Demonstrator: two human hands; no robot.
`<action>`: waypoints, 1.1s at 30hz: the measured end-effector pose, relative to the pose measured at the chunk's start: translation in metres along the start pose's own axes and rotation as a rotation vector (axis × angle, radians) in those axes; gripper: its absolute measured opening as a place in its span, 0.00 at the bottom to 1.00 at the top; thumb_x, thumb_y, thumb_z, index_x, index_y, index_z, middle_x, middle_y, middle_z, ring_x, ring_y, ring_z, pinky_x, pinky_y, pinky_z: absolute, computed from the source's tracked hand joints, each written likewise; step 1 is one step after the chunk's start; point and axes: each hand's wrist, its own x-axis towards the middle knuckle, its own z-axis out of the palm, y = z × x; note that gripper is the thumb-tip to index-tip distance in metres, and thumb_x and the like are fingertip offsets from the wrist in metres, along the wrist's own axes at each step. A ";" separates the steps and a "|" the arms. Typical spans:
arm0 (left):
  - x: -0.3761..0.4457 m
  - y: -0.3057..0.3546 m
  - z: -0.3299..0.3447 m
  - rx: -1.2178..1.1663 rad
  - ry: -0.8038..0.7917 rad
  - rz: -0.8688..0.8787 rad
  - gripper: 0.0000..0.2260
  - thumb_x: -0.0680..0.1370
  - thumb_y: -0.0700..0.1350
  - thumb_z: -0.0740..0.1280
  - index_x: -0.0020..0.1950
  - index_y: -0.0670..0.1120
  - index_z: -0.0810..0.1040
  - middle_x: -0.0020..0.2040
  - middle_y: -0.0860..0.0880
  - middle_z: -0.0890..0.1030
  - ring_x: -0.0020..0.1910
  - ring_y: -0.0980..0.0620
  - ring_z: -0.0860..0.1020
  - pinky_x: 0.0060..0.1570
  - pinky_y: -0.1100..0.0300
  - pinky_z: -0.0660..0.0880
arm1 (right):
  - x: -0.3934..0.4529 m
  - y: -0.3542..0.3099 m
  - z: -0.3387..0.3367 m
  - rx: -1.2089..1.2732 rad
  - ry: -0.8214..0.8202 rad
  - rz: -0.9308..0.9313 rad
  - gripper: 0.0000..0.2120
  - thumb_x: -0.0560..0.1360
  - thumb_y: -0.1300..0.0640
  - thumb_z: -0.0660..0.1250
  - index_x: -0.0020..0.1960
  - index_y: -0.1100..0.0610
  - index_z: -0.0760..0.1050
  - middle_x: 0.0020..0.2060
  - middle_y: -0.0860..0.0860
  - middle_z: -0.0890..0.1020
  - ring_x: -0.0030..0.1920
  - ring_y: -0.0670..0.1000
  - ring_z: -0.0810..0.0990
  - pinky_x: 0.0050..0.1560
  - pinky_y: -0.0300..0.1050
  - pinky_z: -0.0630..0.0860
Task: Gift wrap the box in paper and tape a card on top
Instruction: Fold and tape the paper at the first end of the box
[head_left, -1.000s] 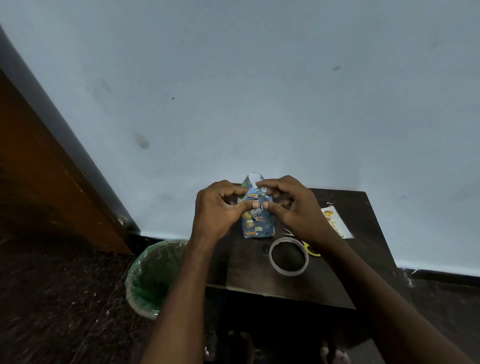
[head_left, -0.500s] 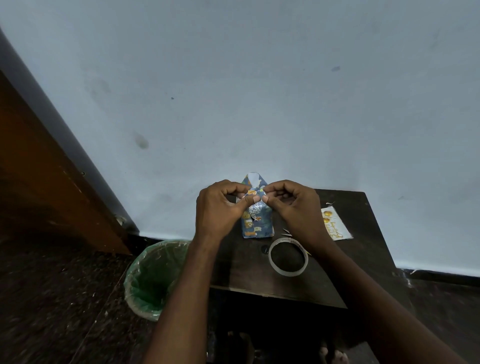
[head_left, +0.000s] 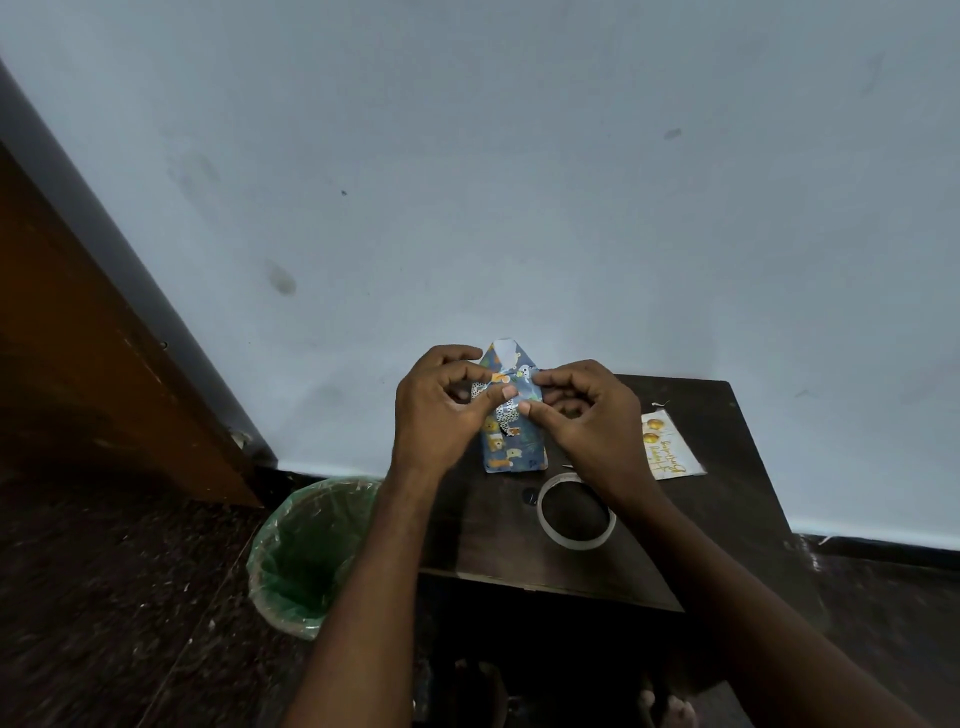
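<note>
We counted, nearest first: one green-lined bin (head_left: 311, 556) on the floor beside the table (head_left: 519, 551); one tape roll (head_left: 575, 512) lying flat; two hands, left hand (head_left: 441, 410) and right hand (head_left: 587, 415), each grip pinching the paper on one wrapped box (head_left: 514, 447) at the table's far edge; one card (head_left: 667, 444) lay well right.

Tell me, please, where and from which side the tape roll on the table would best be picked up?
Probably by its ring wall on the near rim. The tape roll lies flat, hollow centre up, so a thumb can go inside and fingers outside, coming from above. The right hand's wrist crosses its far edge, and that hand is busy with the left hand on the wrapped box.
</note>
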 end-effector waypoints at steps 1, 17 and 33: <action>-0.001 0.000 -0.001 -0.017 0.002 0.007 0.12 0.69 0.52 0.85 0.46 0.49 0.88 0.54 0.53 0.83 0.43 0.55 0.83 0.41 0.65 0.79 | -0.001 0.000 0.000 -0.006 0.009 -0.004 0.15 0.69 0.57 0.83 0.53 0.59 0.85 0.46 0.50 0.83 0.42 0.48 0.85 0.45 0.42 0.83; -0.004 -0.009 -0.005 -0.059 -0.056 0.123 0.12 0.70 0.52 0.83 0.48 0.46 0.91 0.46 0.53 0.88 0.47 0.51 0.86 0.43 0.49 0.83 | 0.000 0.005 -0.004 -0.209 -0.080 -0.200 0.10 0.75 0.55 0.78 0.56 0.54 0.88 0.53 0.49 0.88 0.57 0.49 0.83 0.55 0.53 0.81; 0.001 0.000 0.001 -0.002 -0.006 -0.054 0.13 0.69 0.57 0.81 0.44 0.49 0.90 0.40 0.55 0.84 0.38 0.54 0.83 0.37 0.57 0.78 | 0.005 -0.003 0.007 0.246 0.047 0.269 0.11 0.72 0.63 0.80 0.53 0.58 0.84 0.46 0.51 0.89 0.48 0.53 0.88 0.51 0.56 0.86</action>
